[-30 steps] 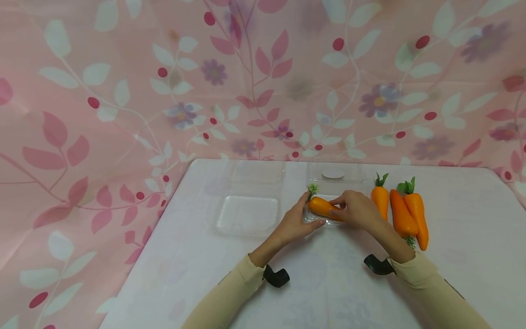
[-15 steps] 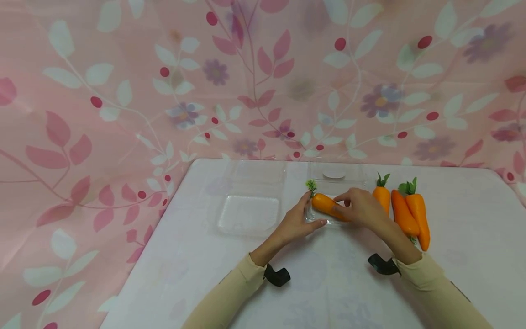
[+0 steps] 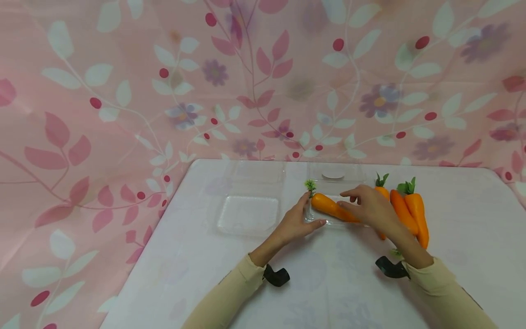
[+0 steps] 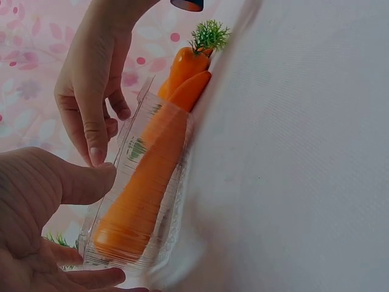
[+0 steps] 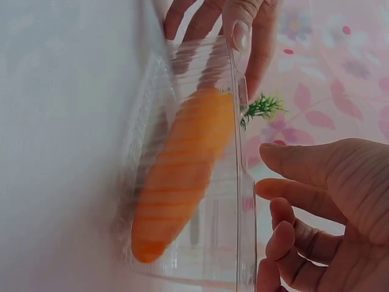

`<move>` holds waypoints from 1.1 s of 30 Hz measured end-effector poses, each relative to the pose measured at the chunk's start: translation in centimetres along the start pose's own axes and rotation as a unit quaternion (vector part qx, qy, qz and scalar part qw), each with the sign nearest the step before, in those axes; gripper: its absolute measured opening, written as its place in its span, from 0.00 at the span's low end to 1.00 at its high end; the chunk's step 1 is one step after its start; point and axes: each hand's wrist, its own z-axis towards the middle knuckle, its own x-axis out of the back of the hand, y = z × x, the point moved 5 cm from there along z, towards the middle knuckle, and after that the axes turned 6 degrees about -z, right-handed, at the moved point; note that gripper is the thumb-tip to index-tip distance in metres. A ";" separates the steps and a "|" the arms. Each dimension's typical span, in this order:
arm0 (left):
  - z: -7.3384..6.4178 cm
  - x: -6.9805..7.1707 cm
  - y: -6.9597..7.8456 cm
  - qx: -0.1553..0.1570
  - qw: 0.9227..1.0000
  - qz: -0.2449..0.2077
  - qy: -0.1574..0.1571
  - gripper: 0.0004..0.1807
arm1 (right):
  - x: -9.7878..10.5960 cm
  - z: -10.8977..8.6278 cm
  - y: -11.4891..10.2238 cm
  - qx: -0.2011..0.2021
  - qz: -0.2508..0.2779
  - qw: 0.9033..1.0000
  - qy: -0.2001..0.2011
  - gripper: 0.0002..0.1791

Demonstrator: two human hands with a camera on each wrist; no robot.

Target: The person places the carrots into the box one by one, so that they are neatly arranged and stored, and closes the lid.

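An orange toy carrot (image 3: pixel 328 206) with a frilly green top lies slantwise in the right clear plastic clamshell box (image 3: pixel 334 224), whose lid (image 3: pixel 349 172) is folded back. My left hand (image 3: pixel 293 223) rests against the box's left end with fingers extended, thumb at the rim in the left wrist view. Over the box's right side, my right hand (image 3: pixel 371 208) hovers by the carrot's thin end. In the right wrist view its thumb and index finger stand apart with nothing between them, beside the box's rim.
To the left stands another open clear clamshell box (image 3: pixel 248 214). Three more carrots lie right of the boxes: one (image 3: pixel 382 192) partly behind the right hand, a reddish-orange one (image 3: pixel 402 212) and a long one (image 3: pixel 418 214). A pink floral curtain (image 3: pixel 263 82) hangs behind the white table (image 3: pixel 172 274).
The carrot has shifted slightly right and lower in the box. My right hand has let go of it and moved right and up. My left hand has stayed in place.
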 end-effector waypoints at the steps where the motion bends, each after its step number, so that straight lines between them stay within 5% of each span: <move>1: 0.0 0.0 0.0 0.001 1.000 -0.001 0.000 0.51 | 0.1 -0.1 0.1 0.000 0.002 1.000 0.005 0.23; 33: 0.1 0.0 -0.2 -0.005 1.000 0.009 -0.003 0.51 | 3.9 -4.1 5.8 -0.017 0.017 0.991 0.133 0.21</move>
